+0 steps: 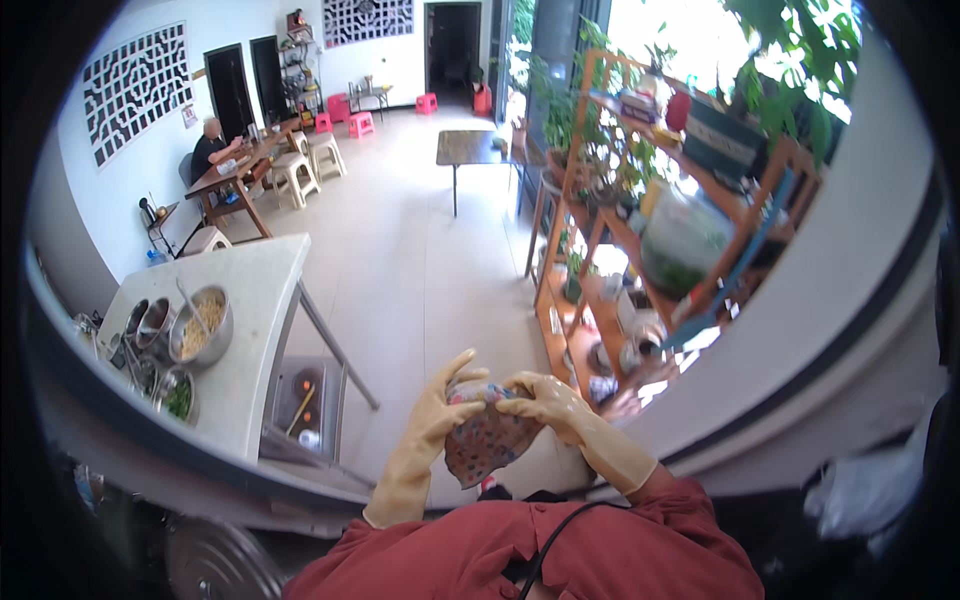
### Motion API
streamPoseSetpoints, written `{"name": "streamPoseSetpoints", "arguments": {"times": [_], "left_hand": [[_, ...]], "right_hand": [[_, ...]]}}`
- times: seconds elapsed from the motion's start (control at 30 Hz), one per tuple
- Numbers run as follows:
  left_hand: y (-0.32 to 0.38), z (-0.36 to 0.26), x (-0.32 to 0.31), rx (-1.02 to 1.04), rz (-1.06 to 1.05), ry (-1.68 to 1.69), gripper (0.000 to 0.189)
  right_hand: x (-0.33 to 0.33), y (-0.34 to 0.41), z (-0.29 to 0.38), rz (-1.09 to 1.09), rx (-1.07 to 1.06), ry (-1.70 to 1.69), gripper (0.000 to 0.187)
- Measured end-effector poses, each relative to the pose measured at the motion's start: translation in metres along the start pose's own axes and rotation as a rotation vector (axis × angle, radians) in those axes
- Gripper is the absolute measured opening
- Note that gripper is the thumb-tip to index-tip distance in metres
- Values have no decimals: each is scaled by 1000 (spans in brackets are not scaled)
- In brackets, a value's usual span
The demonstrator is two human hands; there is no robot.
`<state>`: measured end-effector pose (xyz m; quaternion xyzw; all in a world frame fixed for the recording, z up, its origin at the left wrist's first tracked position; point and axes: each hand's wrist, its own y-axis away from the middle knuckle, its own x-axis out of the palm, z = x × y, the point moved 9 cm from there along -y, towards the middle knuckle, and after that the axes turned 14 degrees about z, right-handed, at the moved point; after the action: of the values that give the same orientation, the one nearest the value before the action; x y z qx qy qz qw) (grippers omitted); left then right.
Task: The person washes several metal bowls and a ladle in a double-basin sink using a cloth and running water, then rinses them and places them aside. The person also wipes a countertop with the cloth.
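Observation:
A patterned cloth (487,444), pale with colourful dots, hangs from both my hands in front of my body. My left hand (448,401), in a cream rubber glove, pinches its upper left side between thumb and fingers, with the index finger stretched upward. On the upper right side, my right hand (544,405) grips the bunched edge in a matching glove. The cloth's lower corner droops freely over the tiled floor. Part of its top edge is hidden behind the gloved fingers.
Left stands a white-topped table (259,300) with a steel pot of food (202,326), a bowl of chopped greens (178,396) and other bowls. A wooden shelf (577,225) with plants rises on the right. Farther back are a folding table (480,146) and a seated person (212,154).

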<state>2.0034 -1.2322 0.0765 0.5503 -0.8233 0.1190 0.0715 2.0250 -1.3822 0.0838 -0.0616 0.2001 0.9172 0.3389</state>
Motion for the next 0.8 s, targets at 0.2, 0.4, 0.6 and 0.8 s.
{"name": "streamPoseSetpoints", "arguments": {"times": [0.2, 0.4, 0.6, 0.8], "left_hand": [[-98, 8, -108, -229, -122, -134, 76], [-189, -12, -177, -231, -106, -242, 36], [-294, -62, -260, -144, -313, -674, 25], [-423, -80, -309, -11, -55, -1261, 22]], "right_hand": [[-119, -78, 8, -63, 1, -377, 27], [-173, -178, 18, 192, 72, -106, 42], [-274, -364, 6, -87, 157, 867, 46], [-360, -586, 33, -222, 109, 611, 47]]}}
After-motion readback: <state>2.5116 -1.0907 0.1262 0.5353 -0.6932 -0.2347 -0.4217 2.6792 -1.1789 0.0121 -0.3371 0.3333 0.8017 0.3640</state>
